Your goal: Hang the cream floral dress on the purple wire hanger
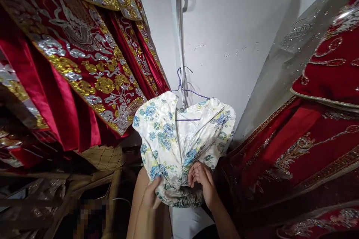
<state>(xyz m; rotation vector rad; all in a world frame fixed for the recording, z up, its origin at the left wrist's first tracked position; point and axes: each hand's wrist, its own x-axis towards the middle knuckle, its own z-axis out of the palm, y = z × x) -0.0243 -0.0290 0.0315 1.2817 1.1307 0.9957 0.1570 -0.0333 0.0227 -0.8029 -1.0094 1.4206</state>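
A white blouse (164, 134) with blue and green flowers hangs on a thin purple wire hanger (193, 91) in front of me. It has a V neckline and a gathered lower band. My left hand (153, 194) grips the blouse's lower left edge, thumb in front and the other fingers hidden behind the cloth. Over the lower front, right of the middle, is my right hand (200, 177). Its fingers are loosely bent and slightly apart against the fabric, with no fold plainly pinched between them.
Red garments with gold and silver embroidery (103, 82) hang on the left. Red beaded garments (316, 138) and a sheer cover (280, 59) hang on the right. A white wall (232, 26) with a vertical metal pole (179, 18) stands behind. A wooden frame (114, 186) is at lower left.
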